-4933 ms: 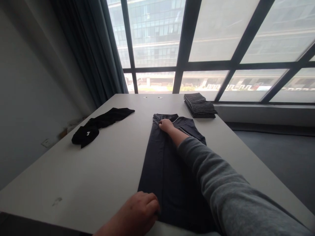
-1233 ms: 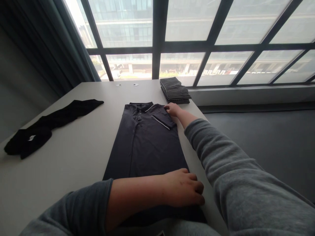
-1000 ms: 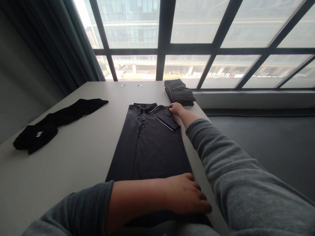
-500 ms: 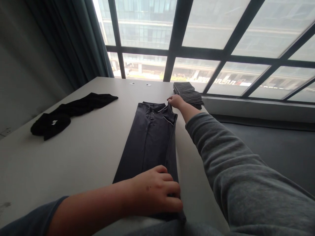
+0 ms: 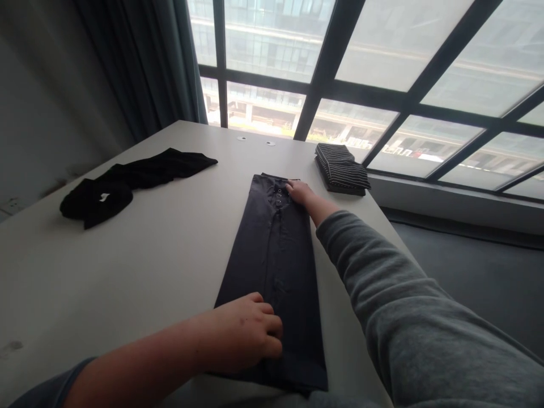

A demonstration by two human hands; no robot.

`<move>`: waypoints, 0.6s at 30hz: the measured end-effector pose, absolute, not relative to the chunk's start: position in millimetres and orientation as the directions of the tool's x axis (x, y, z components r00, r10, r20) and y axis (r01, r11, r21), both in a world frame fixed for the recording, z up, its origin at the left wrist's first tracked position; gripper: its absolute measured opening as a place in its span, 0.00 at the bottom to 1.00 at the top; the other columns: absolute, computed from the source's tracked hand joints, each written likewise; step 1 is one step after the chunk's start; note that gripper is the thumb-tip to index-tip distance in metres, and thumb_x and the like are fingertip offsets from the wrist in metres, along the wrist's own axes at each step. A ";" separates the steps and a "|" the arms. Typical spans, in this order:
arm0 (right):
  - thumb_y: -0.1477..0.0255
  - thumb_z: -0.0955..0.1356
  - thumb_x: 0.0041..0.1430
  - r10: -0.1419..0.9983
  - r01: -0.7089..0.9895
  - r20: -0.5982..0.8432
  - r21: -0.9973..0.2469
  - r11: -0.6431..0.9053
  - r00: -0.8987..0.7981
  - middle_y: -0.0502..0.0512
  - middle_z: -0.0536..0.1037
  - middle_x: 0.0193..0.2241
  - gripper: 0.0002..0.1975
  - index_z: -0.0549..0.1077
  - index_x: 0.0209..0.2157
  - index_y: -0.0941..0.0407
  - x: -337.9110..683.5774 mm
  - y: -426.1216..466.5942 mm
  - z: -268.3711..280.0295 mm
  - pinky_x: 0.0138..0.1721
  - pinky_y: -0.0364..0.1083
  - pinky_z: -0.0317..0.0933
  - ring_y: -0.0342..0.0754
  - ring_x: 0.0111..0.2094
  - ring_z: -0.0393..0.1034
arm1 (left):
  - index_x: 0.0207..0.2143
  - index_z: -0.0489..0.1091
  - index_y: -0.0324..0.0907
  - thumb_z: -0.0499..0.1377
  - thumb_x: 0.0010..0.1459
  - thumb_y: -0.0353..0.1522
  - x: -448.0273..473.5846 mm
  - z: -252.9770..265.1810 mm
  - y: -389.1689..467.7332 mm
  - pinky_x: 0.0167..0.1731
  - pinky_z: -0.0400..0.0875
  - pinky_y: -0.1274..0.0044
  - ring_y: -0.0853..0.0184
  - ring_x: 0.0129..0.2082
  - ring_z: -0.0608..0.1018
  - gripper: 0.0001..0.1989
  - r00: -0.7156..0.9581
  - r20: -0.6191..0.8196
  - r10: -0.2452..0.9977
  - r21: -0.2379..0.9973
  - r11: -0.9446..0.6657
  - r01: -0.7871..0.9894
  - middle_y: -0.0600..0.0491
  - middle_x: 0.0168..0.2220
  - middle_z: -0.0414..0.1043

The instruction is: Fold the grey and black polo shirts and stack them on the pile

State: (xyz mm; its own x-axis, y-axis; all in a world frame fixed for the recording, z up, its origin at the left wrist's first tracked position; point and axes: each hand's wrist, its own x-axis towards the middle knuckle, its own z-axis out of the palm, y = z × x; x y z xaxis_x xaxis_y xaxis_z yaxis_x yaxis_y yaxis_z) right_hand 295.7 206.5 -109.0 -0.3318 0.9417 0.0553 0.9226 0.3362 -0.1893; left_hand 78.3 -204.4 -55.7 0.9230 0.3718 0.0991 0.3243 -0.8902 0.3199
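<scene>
Left hand hides cloth low on the dark shirt, right hand covers some beside its buttons, and the frame crops both sleeves.

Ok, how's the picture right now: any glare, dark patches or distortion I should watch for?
Head view: the window is bright and washed out; head view: the shirt looks dark against the pale table, though its buttons show; head view: the black cloth loses most fold detail; head view: the wall at left is dim, and the window bars slant.
</scene>
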 end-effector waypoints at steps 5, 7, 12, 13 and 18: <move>0.57 0.53 0.78 0.946 0.927 0.054 -0.191 0.323 -0.318 0.65 0.54 0.75 0.33 0.59 0.74 0.61 296.5 203.8 -124.6 0.73 0.60 0.44 0.62 0.76 0.45 | 0.38 0.75 0.47 0.70 0.60 0.34 75.3 -57.6 -203.3 0.43 0.63 0.68 0.64 0.44 0.77 0.06 0.934 0.093 0.346 0.418 -0.865 0.278 0.59 0.44 0.79; 0.58 0.53 0.77 0.949 0.928 0.081 -0.199 0.315 -0.304 0.66 0.50 0.76 0.33 0.57 0.74 0.62 297.0 200.6 -121.8 0.73 0.61 0.42 0.62 0.77 0.41 | 0.42 0.76 0.48 0.70 0.60 0.41 75.4 -58.2 -202.3 0.43 0.63 0.68 0.64 0.44 0.78 0.12 0.932 0.104 0.348 0.454 -0.850 0.267 0.59 0.44 0.80; 0.65 0.55 0.74 0.923 0.926 0.230 -0.149 0.348 -0.310 0.71 0.52 0.75 0.34 0.56 0.73 0.70 307.4 162.0 -111.7 0.74 0.61 0.41 0.62 0.76 0.45 | 0.41 0.77 0.44 0.65 0.66 0.44 91.8 -56.8 -186.3 0.44 0.66 0.68 0.63 0.44 0.79 0.13 0.901 0.107 0.421 0.348 -0.864 0.363 0.55 0.44 0.81; 0.65 0.56 0.73 0.915 0.922 0.227 -0.122 0.366 -0.333 0.70 0.53 0.74 0.34 0.57 0.73 0.69 311.5 148.4 -112.2 0.74 0.61 0.41 0.62 0.75 0.47 | 0.41 0.77 0.43 0.65 0.67 0.43 99.8 -56.9 -179.3 0.44 0.67 0.68 0.63 0.44 0.79 0.12 0.897 0.102 0.430 0.312 -0.870 0.382 0.54 0.45 0.81; 0.61 0.56 0.75 0.874 0.874 0.100 -0.058 0.482 -0.475 0.68 0.54 0.74 0.35 0.57 0.73 0.67 330.4 81.8 -127.9 0.75 0.59 0.43 0.60 0.76 0.47 | 0.60 0.73 0.35 0.56 0.73 0.45 152.4 -73.2 -140.2 0.58 0.67 0.64 0.53 0.64 0.73 0.25 0.826 0.084 0.558 0.203 -0.821 0.534 0.42 0.65 0.71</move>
State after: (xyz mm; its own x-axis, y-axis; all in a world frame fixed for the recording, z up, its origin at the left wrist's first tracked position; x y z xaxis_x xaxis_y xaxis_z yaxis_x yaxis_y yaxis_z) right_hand 330.4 81.8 -127.9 -0.4749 0.8744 0.0996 0.8745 0.4816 -0.0581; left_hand 152.4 -140.2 -73.2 0.8257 0.5577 0.0844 0.5337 -0.8209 0.2031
